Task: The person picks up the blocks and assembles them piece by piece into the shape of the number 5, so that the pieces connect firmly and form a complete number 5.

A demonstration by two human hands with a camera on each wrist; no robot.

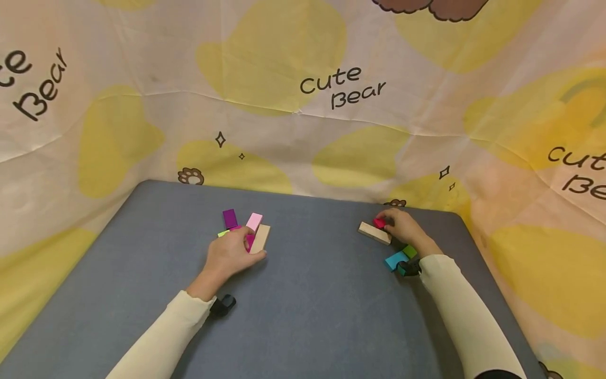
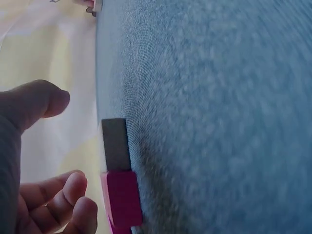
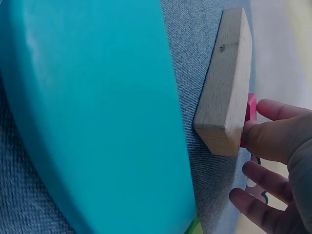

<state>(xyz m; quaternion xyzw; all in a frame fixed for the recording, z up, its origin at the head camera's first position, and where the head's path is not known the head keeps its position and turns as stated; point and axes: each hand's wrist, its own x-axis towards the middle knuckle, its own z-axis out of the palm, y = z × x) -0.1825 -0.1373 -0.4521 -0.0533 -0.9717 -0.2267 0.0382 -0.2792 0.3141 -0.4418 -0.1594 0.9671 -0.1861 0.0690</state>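
Note:
My left hand (image 1: 228,250) hovers over a cluster of blocks, thumb and fingers apart. Beneath and beside it lie a magenta block (image 1: 249,242), a plain wooden block (image 1: 261,239), a light pink block (image 1: 254,222) and a purple block (image 1: 230,219). A yellow-green block (image 1: 222,233) is mostly covered by the fingers. Over at the right, my right hand (image 1: 403,227) pinches a small red block (image 1: 380,223) between thumb and forefinger, its other fingers spread. A long wooden block (image 3: 222,83) lies just in front of the red one, hiding part of it in the right wrist view.
Near my right wrist lie a blue block (image 1: 395,260) and a green block (image 1: 409,252). The grey table (image 1: 303,295) ends at a printed cloth (image 1: 265,105) that hangs along its back and sides.

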